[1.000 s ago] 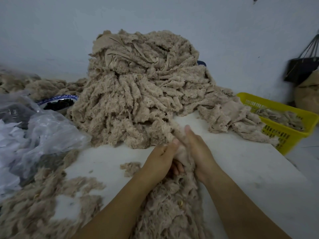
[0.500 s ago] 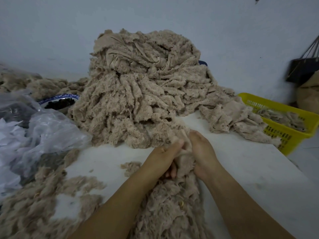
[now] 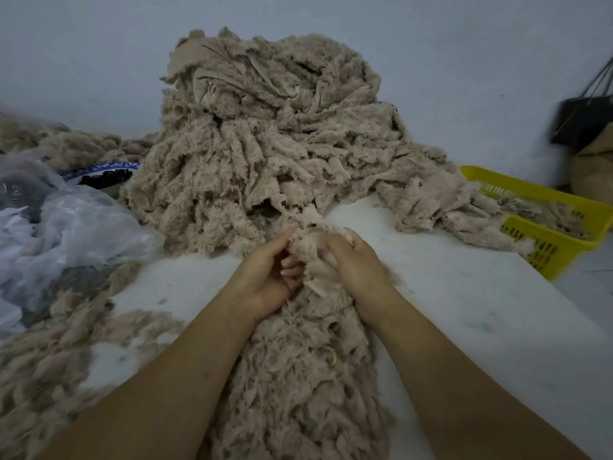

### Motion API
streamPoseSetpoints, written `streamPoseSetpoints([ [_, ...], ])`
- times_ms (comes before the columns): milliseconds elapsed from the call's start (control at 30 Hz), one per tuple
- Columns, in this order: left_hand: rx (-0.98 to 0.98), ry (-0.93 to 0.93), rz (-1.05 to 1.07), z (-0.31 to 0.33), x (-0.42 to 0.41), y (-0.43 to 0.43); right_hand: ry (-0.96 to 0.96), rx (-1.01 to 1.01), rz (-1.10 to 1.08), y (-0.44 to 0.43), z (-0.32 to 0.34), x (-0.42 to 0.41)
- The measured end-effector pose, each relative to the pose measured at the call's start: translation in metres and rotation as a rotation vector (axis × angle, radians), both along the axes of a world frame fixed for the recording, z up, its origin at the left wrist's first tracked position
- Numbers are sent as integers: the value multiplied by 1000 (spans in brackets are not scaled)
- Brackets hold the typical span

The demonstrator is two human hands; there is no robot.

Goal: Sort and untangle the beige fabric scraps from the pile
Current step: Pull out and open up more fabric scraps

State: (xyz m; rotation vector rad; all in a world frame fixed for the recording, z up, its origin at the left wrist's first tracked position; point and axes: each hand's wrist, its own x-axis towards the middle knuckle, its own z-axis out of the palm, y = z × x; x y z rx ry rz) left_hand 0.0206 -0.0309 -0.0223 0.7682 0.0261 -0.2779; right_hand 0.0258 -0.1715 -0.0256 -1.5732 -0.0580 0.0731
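The beige fuzzy fabric scrap (image 3: 306, 242) is gripped in the curled fingers of the left hand (image 3: 265, 277) and the right hand (image 3: 360, 265), at the foot of the tall beige scrap pile (image 3: 265, 144) on the white table (image 3: 464, 310). Tugged hard while snagged, that pile could be toppled.

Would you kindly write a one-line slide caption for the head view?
Left hand and right hand grip a fluffy beige fabric scrap before the tall beige scrap pile.

Pale grey-blue wall (image 3: 99, 44) behind white table (image 3: 464, 293); dim, flat light
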Motion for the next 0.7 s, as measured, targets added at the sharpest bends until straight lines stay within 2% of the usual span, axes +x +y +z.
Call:
streamPoseSetpoints([
  [67, -60, -49, 12, 0, 0, 5, 35, 104, -42, 0, -1, 1],
  [167, -273, -47, 58, 1, 2, 25, 112, 359, -105, -9, 2, 3],
  [233, -247, -25, 59, 1, 1, 29, 142, 373, -90, -15, 2, 5],
  [300, -67, -31, 35, 1, -1, 19, 148, 311, -54, -12, 3, 2],
  [433, 438, -72, 71, 0, -8, -1, 19, 197, -48, -7, -1, 1],
  [600, 1064, -403, 22, -2, -20, -11, -62, 214, -46, -7, -5, 8],
  [667, 1068, -383, 27, -2, -20, -13, -23, 271, -33, -9, -4, 11],
  [700, 962, -308, 69, -3, -18, -12, 7, 316, -13, -10, -2, 11],
])
